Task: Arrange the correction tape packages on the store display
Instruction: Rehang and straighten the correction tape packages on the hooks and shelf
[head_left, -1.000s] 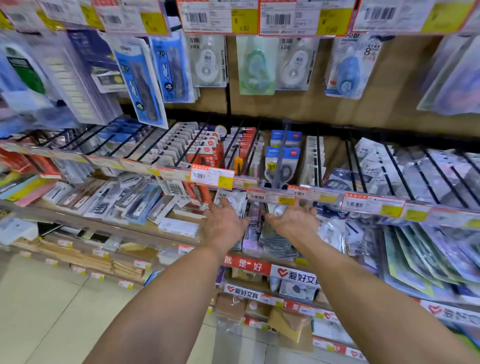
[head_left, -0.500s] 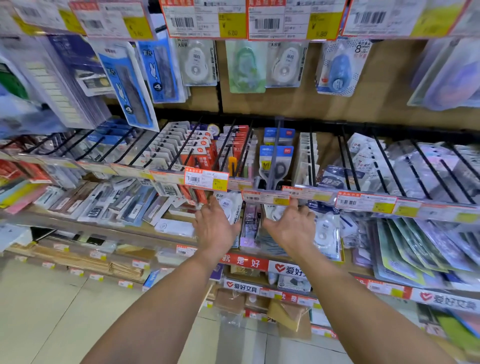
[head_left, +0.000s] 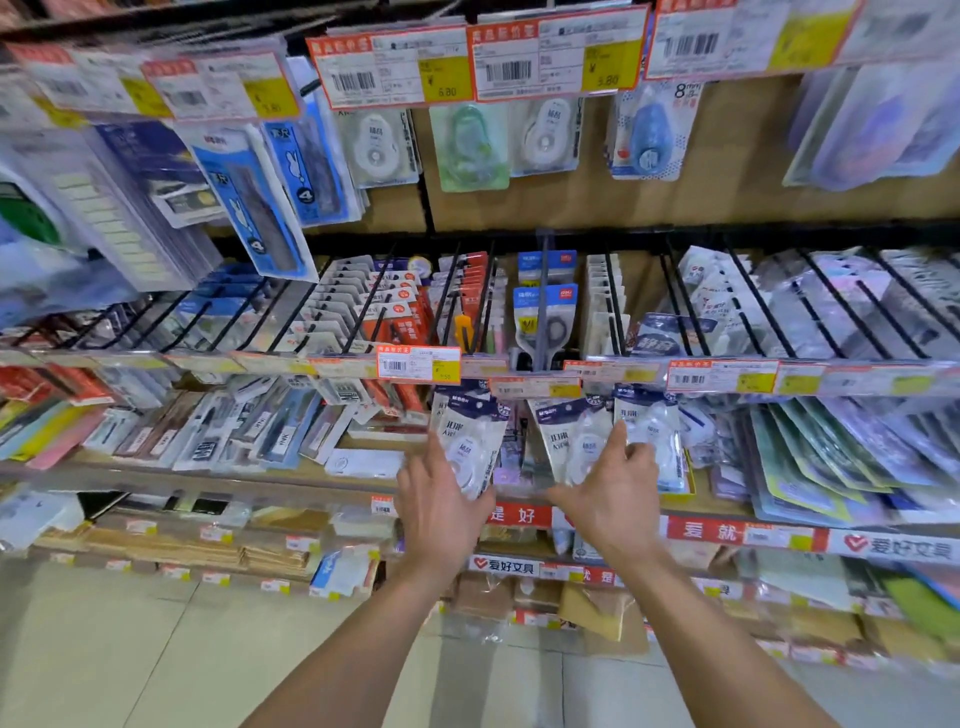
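Three stacks of white correction tape packages with dark blue tops hang side by side below the middle price rail: a left stack (head_left: 470, 436), a middle stack (head_left: 574, 436) and a right stack (head_left: 649, 431). My left hand (head_left: 441, 506) rests flat against the lower part of the left stack, fingers spread. My right hand (head_left: 610, 501) has its fingers spread and touches the bottoms of the middle and right stacks. Neither hand grips a package. More correction tapes (head_left: 376, 145) hang on the top row.
Black peg hooks (head_left: 613, 306) with scissors and cutter packs jut out above the hands. A price tag rail (head_left: 722, 375) runs just over the packages. Pens lie on the shelf (head_left: 156, 467) to the left, plastic sleeves to the right. Tiled floor lies below.
Both hands have drawn back and down from under the price rail. The hanging correction tape stacks, earlier partly covered, now show in full. The view has tilted a little upward.
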